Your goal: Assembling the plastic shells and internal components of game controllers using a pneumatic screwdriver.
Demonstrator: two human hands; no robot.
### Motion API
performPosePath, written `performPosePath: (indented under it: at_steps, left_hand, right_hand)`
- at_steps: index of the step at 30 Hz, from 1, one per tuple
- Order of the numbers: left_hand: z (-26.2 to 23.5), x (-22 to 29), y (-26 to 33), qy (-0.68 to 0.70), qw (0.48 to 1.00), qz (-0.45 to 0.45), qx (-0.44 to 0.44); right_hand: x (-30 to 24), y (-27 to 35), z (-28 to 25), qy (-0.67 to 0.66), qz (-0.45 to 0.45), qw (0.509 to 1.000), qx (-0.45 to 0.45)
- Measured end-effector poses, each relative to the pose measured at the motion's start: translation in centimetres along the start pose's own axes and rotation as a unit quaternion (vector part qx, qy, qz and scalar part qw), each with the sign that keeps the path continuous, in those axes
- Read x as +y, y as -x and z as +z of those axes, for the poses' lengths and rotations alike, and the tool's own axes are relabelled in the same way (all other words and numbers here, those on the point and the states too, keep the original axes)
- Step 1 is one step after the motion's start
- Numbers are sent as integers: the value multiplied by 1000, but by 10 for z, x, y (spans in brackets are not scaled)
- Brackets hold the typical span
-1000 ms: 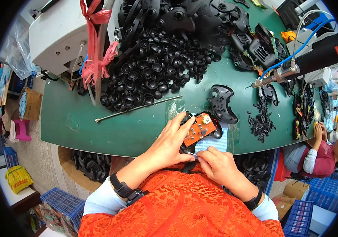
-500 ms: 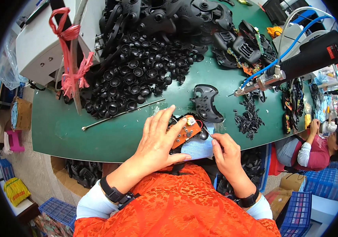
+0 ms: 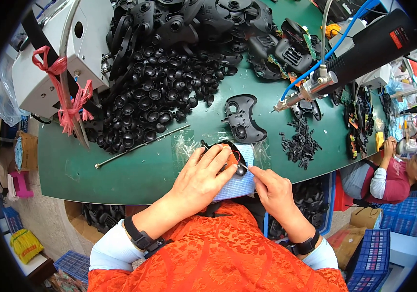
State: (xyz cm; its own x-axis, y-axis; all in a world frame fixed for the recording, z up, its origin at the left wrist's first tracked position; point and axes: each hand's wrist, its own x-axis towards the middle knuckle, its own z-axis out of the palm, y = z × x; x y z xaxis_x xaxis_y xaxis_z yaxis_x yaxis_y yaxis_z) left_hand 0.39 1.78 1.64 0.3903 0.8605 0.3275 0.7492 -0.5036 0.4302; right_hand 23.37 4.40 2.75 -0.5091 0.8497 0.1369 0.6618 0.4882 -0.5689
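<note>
On a light-blue cloth [image 3: 240, 189] at the bench's front edge lies a black controller shell half carrying an orange circuit board [image 3: 231, 159] with a thin red wire. My left hand [image 3: 199, 174] is closed over the shell and board, fingers together on top, hiding much of both. My right hand [image 3: 272, 189] pinches a thin metal tool [image 3: 245, 167], whose tip reaches the board's right side near a round black thumbstick cap [image 3: 240, 170]. Its exact kind is hard to make out. Just beyond the cloth rests another black controller shell [image 3: 245, 118], apart from both hands.
Black thumbstick caps [image 3: 150, 100] are heaped left of centre, with a thin rod [image 3: 142, 146] before them. A black powered driver [image 3: 364, 51] juts in from the right above small black parts [image 3: 302, 148]. At far right, a person [image 3: 393, 177] sits working.
My left hand has drawn its spread fingers together over the orange board, covering more of it. The tool in my right hand still meets the board's right side. The whole view has shifted slightly.
</note>
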Motion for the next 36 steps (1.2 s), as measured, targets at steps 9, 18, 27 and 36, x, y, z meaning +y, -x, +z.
performPosePath:
  at_steps: [9, 18, 27, 36]
  left_hand:
    - [-2, 2, 2, -4, 999, 18, -33]
    - [9, 1, 8, -20, 1000, 5, -19]
    - [12, 2, 9, -38, 999, -6, -19]
    - [17, 4, 8, -70, 998, -11, 1]
  right_hand:
    - [10, 2, -10, 1, -39, 997, -66]
    - [19, 0, -5, -43, -35, 996, -66]
    - [24, -4, -7, -38, -46, 994, -87]
    - [27, -7, -5, -51, -64, 992, -101]
